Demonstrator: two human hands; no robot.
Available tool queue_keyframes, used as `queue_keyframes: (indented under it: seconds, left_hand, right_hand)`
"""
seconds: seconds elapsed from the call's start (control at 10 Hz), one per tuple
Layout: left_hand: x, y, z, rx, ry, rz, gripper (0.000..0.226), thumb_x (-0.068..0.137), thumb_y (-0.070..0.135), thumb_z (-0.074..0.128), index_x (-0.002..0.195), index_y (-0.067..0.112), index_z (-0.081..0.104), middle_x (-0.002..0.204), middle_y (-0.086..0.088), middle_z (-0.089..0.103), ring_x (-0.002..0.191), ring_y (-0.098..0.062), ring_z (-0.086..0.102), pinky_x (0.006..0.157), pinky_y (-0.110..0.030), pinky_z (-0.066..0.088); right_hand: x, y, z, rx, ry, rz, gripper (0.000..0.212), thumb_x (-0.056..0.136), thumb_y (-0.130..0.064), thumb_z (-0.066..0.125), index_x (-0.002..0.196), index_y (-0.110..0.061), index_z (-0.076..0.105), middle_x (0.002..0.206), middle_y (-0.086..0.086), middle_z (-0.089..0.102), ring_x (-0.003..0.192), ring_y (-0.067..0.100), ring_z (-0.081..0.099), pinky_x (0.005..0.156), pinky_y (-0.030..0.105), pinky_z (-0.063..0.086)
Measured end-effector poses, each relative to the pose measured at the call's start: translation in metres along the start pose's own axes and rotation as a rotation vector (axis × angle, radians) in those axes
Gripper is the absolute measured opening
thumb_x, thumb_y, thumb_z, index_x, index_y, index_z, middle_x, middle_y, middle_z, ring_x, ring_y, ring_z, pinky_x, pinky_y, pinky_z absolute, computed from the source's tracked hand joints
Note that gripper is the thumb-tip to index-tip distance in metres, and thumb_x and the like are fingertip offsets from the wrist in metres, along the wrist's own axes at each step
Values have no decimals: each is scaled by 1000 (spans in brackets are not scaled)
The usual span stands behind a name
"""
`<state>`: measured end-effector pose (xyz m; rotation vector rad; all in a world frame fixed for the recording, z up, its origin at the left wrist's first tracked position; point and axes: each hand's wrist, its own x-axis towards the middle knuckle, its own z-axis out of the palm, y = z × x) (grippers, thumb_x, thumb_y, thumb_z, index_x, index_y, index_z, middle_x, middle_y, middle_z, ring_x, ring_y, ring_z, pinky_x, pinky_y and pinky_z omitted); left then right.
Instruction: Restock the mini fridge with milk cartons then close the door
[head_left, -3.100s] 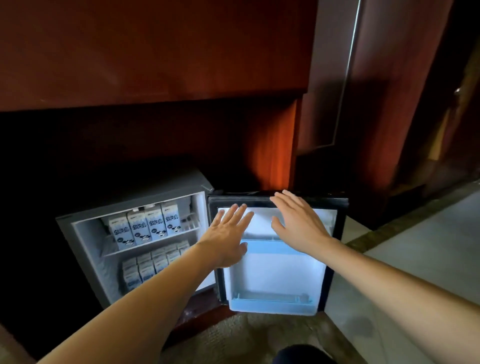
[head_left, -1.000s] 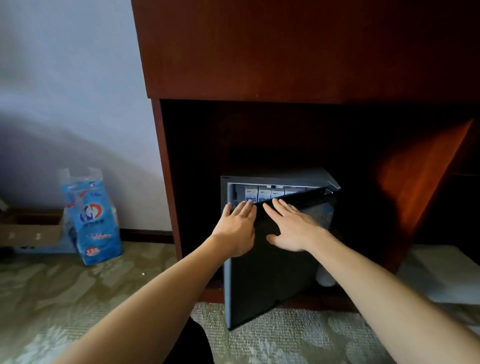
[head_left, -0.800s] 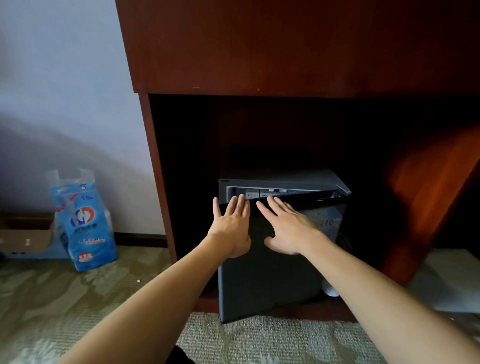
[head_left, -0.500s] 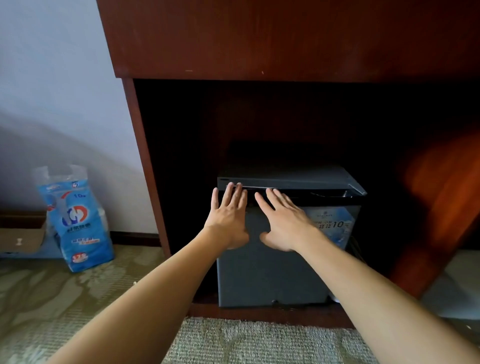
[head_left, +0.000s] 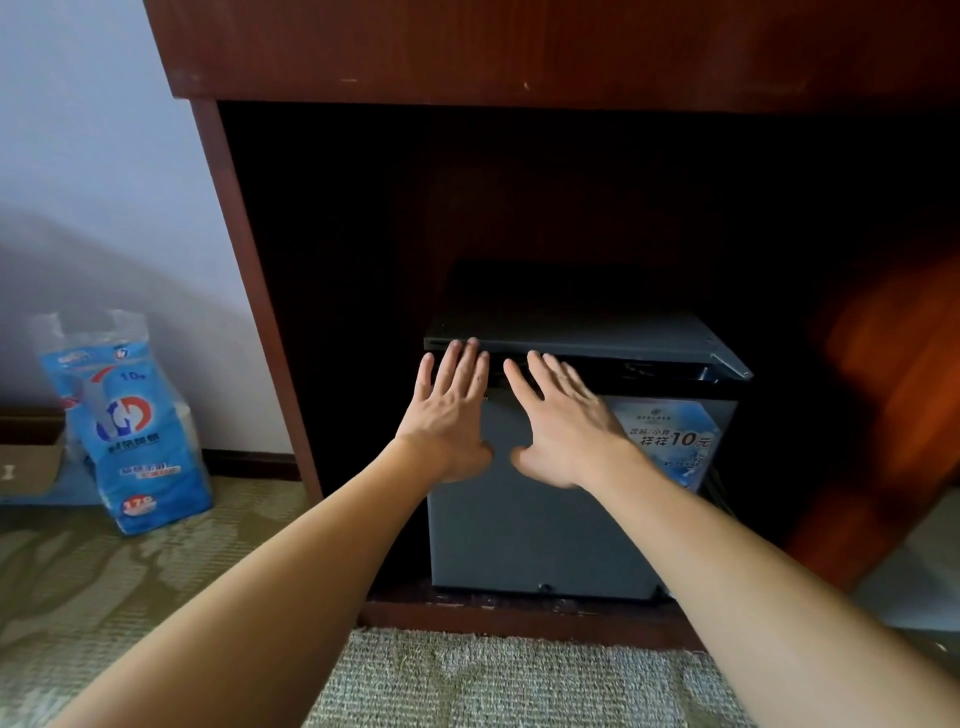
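Mini fridge door (head_left: 535, 525) now swung shut against cabinet body; a second ago gap at top showed milk cartons, none visible now. Likely sealed, though dark strip under top edge leaves doubt. Closing step near done.

Left hand (head_left: 448, 415), right hand (head_left: 563, 426): fingers spread flat, palms pressing door's upper edge.

Mini fridge (head_left: 587, 325) sits in wooden alcove (head_left: 249, 291), at front edge of its base, door facing viewer, long axis upright.

The grey mini fridge's flat door (head_left: 535, 519) is filling the dark wooden alcove's (head_left: 244, 291) lower middle, blocking passage; shadowed gaps are lying open on both sides.
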<state>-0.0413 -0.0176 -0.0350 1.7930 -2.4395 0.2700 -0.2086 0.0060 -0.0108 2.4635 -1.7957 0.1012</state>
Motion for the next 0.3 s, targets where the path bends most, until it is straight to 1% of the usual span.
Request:
queue_keyframes:
  seconds: [0.1, 0.2, 0.3]
  left_hand:
    - [1, 3, -5, -63, -18, -6, 111, 83, 50, 56, 157, 12, -17, 163, -6, -29, 146, -24, -35, 121, -48, -16]
    - [1, -1, -23, -286, -50, -23, 97, 88, 43, 57, 160, 13, 0, 167, -3, -15, 150, -17, -26, 123, -42, -14]
    - [-8, -12, -46, -373, -81, -4, 76, 96, 32, 53, 160, 17, 14, 168, 0, 5, 154, -15, -4, 125, -33, 1]
  right_hand:
    - [-2, -3, -3, 40, 1, 9, 100, 88, -49, 54, 159, -26, -12, 167, 7, -19, 153, 22, -18, 125, 39, -6]
    - [-7, -5, -11, 194, -29, 61, 97, 87, -47, 56, 160, -32, -6, 167, -2, -16, 153, 19, -18, 123, 44, 7]
    - [-14, -1, -31, 328, -108, 74, 89, 88, -43, 53, 160, -38, 0, 168, -11, -10, 153, 11, -14, 122, 46, 16]
